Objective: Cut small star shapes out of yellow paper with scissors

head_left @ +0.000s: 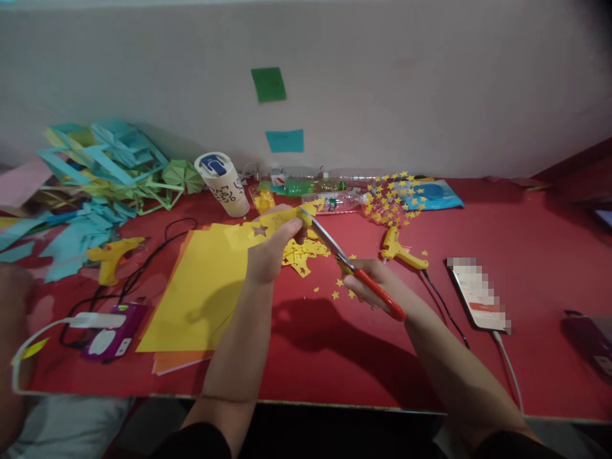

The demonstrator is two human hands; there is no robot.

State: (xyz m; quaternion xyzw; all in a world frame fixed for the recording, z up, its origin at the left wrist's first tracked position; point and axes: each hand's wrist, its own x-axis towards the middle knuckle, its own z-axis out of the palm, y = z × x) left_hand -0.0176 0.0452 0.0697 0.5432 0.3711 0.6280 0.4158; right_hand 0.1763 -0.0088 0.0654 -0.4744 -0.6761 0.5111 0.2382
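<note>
My left hand (277, 239) pinches a strip of yellow paper (243, 234) that has star-shaped holes cut in it. Red-handled scissors (377, 292) are gripped in my right hand (368, 280), their blades pointing up and left to the strip's edge by my left thumb. Whether the blades are cutting into the paper I cannot tell. Below the strip lies a pile of yellow paper scraps (303, 255), with several small yellow stars (335, 295) scattered close to my right hand. A stack of yellow sheets (191, 299) rests under my left forearm, orange sheets showing beneath.
Yellow glue guns lie left (112, 258) and right (404, 248), with cords trailing. A paper cup (224, 185), plastic bottles (329, 203) and folded paper shapes (109, 156) line the wall. A phone (478, 296) and purple power socket (115, 331) are wired. Another person's arm (14, 319) is at left.
</note>
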